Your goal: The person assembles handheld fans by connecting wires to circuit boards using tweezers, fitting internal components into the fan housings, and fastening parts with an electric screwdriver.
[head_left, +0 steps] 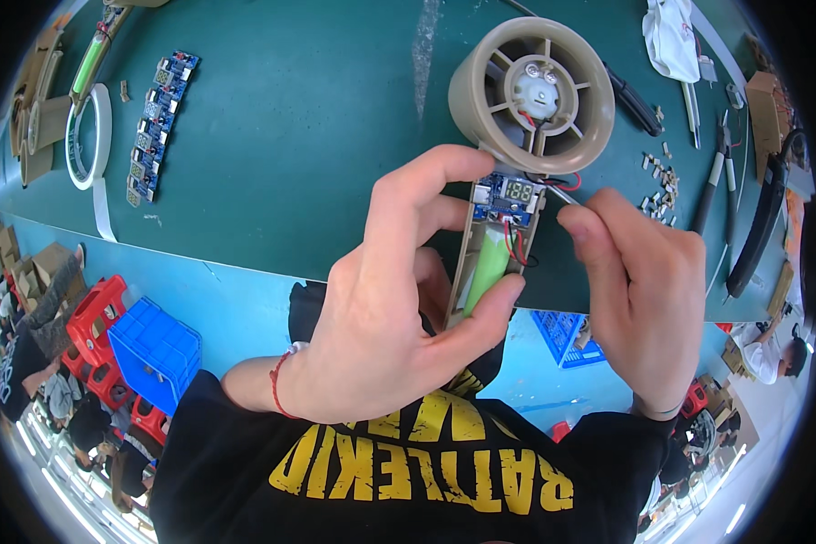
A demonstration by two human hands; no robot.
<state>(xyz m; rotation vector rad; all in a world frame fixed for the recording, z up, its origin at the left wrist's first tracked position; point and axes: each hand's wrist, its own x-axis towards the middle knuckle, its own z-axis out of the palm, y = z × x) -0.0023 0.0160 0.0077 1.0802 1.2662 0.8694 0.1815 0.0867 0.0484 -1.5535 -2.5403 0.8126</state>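
My left hand (363, 290) is closed round the open beige handle of a handheld fan (467, 100). Its round, spoked head rests on the table at the handle's far end. Inside the handle lie a green cylindrical battery (488, 272) and a small blue circuit board (499, 207) with a digit display. Red and black wires run from battery to board, and more wires lead toward the head. Pinched in my right hand (648, 281) is a thin metal tool (562, 194), its tip at the wires beside the board; whether it is tweezers or a driver cannot be made out.
A strip of blue circuit boards (159, 127) and a white tape roll (102, 145) lie left. Another handle with green battery (89, 68) sits far left. Small metal parts (662, 186), pliers (723, 172) and a black-handled tool (639, 104) lie right. Below stands a blue crate (154, 354).
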